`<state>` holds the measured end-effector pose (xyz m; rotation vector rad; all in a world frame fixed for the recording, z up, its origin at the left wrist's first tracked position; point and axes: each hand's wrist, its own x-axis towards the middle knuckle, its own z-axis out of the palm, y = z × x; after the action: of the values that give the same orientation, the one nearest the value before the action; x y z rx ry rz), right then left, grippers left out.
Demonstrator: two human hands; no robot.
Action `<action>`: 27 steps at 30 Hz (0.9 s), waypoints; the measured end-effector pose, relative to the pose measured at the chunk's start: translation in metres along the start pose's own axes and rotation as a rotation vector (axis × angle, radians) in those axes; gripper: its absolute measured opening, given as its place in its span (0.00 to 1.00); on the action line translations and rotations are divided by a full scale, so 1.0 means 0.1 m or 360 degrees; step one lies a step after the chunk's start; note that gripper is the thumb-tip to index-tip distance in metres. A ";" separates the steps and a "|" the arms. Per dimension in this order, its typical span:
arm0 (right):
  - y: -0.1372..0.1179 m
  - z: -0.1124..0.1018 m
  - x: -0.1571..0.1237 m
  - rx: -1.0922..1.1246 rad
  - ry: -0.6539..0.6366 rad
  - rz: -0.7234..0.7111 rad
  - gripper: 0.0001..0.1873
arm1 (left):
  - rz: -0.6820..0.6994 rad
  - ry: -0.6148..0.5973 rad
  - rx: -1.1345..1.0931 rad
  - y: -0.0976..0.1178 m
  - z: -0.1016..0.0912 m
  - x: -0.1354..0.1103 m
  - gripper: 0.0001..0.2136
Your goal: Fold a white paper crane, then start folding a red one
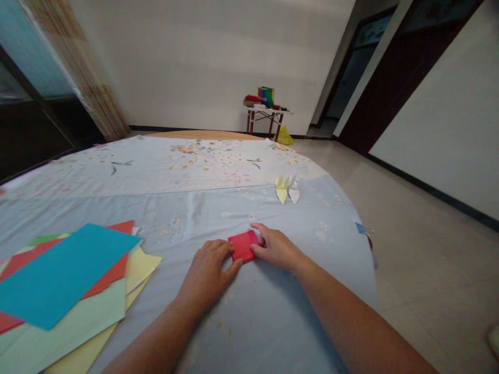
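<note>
A small square of folded red paper (244, 246) lies on the blue tablecloth, between my two hands. My left hand (208, 267) grips its left side, fingertips at the left edge and thumb at the lower corner. At the right side, my right hand (277, 248) holds the paper with thumb and index finger at its edge. Farther off to the right stand two folded paper figures, a yellow one (281, 190) and a white one (293, 190), side by side with pointed tips.
A loose pile of coloured sheets, a blue sheet (70, 272) on top, covers the table's left side. A clip (364, 228) sits at the cloth's right edge. By the far wall, a small side table (268, 110) carries several items, with a yellow bag (284, 137) beside it.
</note>
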<state>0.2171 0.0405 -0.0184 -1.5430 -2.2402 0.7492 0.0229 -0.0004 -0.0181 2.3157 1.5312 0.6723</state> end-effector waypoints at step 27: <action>-0.07 -0.03 -0.01 -0.0239 0.0100 -0.0090 0.25 | 0.0040 0.0006 0.0007 -0.01 -0.01 -0.02 0.14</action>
<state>0.2138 0.0381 -0.0124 -1.5392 -2.3289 0.5199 0.0211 -0.0024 -0.0180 2.3423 1.5089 0.6802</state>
